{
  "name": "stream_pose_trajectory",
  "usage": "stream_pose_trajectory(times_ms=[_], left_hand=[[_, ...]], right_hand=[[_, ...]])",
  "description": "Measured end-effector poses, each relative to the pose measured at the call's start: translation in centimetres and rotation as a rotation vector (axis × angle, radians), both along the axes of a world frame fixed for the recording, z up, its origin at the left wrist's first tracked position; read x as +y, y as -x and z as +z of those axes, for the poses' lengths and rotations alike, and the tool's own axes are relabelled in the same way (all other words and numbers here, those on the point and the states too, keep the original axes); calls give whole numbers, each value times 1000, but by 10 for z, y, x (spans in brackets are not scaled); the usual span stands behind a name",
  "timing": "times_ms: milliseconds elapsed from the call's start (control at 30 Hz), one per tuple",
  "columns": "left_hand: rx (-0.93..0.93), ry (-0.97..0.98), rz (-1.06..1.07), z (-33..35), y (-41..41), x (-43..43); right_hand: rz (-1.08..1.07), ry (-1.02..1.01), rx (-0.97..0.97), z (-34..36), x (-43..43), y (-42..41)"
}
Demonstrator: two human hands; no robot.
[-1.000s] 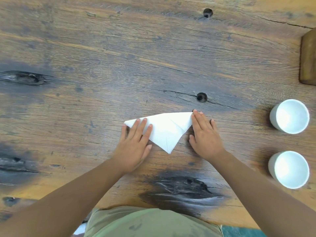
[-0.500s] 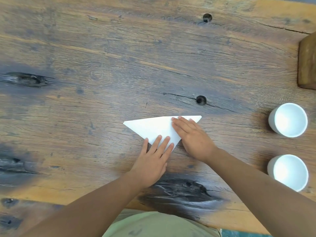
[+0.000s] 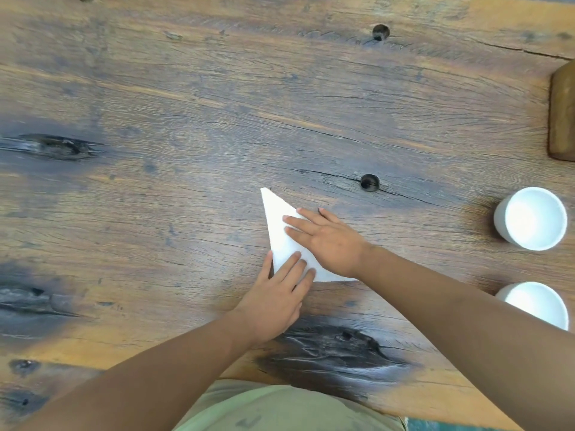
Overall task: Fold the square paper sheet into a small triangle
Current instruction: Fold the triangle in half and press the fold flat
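Paper triangle [image 3: 277, 231], long axis near-to-far, sharp tip pointing away, left hand [image 3: 275, 295] and right hand [image 3: 329, 241] flat-fingered on it

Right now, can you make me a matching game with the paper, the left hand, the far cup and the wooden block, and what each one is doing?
Things:
1. paper
2. left hand
3. far cup
4. wooden block

States:
A. partly cut off at the picture's right edge
B. flat fingers press on the paper's near part
C. lies flat, folded into a triangle
D. stands upright, white, mouth up

Pairs: 1-C, 2-B, 3-D, 4-A.
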State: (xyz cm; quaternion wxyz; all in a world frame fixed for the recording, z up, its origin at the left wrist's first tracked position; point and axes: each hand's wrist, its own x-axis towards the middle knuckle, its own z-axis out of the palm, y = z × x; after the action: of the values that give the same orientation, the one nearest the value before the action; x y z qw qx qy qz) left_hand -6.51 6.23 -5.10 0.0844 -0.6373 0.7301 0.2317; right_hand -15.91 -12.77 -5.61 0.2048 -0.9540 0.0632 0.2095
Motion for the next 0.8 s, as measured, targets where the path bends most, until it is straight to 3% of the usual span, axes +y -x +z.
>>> stream_pose_trajectory(times_ms=[300,633,800], left_hand=[[-47,-34,68,3,-10,1],[-43,-107,182,-5,-25,-18],[-56,-84,154,-7,-26,-24]], right_hand=[[-275,120,-2,-1,2,46],[-508,85,-21,7,20,57],[-1011,-53,-93,8,-12,34]])
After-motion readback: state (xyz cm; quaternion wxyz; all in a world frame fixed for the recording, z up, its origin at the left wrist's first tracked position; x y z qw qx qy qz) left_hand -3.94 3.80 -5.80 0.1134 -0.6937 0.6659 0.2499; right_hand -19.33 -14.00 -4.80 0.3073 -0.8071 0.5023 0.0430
